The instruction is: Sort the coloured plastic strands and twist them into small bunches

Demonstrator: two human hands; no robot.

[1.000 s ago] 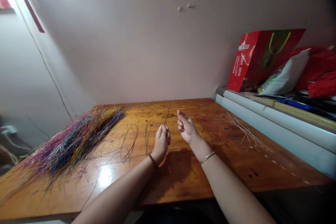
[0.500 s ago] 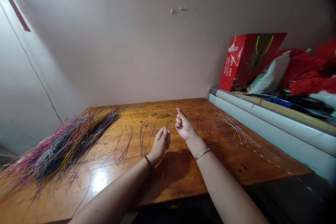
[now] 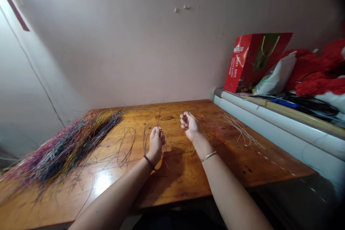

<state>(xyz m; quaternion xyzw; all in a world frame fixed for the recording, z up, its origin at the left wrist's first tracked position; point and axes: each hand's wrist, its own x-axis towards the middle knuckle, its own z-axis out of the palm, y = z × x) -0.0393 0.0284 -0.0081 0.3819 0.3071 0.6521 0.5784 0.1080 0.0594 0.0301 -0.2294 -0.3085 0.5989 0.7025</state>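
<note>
My left hand (image 3: 156,142) is closed around a few thin coloured wires (image 3: 159,116). Their ends stick up above the fist, and pinkish ends hang out below it. To its right, my right hand (image 3: 191,125) is raised over the table, thumb against curled fingers. Whatever may be in that pinch is too fine to make out. Loose dark wires (image 3: 145,138) lie left of my left hand, and orange strands (image 3: 190,149) lie below my right hand.
A big bundle of multicoloured wires (image 3: 72,147) covers the left of the wooden table (image 3: 172,194). Several white wires (image 3: 242,131) lie at the right. Beyond them, a raised white ledge (image 3: 258,115) carries a red paper bag (image 3: 253,64), a white pouch and red fabric.
My left hand has moved left, and the wires in it now point upright. My right hand stays nearly in place, but its fingers have shifted and the red tip at its thumb no longer shows.
</note>
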